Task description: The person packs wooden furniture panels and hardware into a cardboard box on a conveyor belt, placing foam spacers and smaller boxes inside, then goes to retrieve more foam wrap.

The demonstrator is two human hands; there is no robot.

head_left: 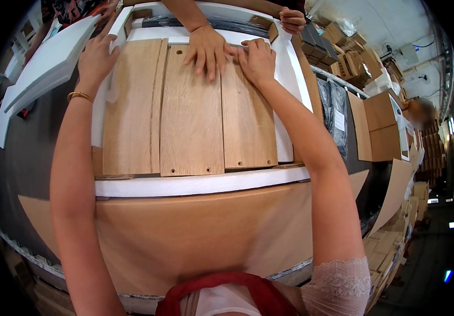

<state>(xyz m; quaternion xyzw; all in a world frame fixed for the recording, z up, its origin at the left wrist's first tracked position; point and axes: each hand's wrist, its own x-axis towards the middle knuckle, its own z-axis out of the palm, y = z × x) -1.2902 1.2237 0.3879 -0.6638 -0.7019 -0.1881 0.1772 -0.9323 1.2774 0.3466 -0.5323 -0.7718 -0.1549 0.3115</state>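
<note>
Three flat wooden panels lie side by side in a white-foam-lined cardboard box: a left panel (132, 105), a middle panel (191, 116) and a right panel (248, 121). Small holes show near several panel ends. My right hand (258, 62) rests, fingers spread, on the far end of the right panel and the foam beside it. At the box's far left, my left hand (96, 60) reaches over the white foam edge (100, 116), thumb apart from the fingers. Between my hands, another person's hand (207, 50) lies flat across the far ends of the panels.
That person's other hand (292, 21) is curled at the far right corner. White foam sheets (47, 68) lean at the left. A cardboard flap (200, 231) spreads toward me. Plastic-wrapped dark parts (333, 113) and an open carton (379, 126) stand to the right.
</note>
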